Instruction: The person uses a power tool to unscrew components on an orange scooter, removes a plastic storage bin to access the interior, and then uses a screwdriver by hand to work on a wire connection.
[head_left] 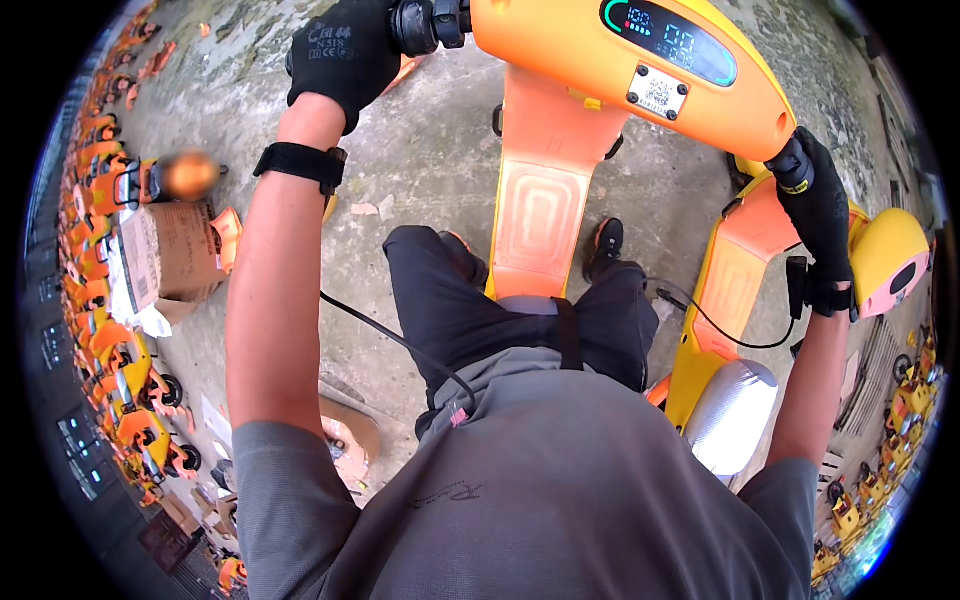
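Note:
I am seated astride an orange electric scooter, its handlebar cover (560,40) stretching across the top of the view. Set into that cover is a lit oval display (672,42), with a small square-code plate (657,92) just below it. My left hand (345,55), in a black glove, is closed around the left handlebar grip (413,27). The gloved right hand (818,205) wraps the right grip (790,165), its fingers partly hidden. Between my legs runs the orange footboard (540,215). My shoes rest on the concrete floor on both sides of it.
Close on the right stands another yellow-orange scooter (735,270) with a silver-covered seat (733,415). A cardboard box (178,250) sits at left, an open carton (350,440) nearer. Scooter rows (130,390) line both sides. Black cords (390,337) run from my wrists.

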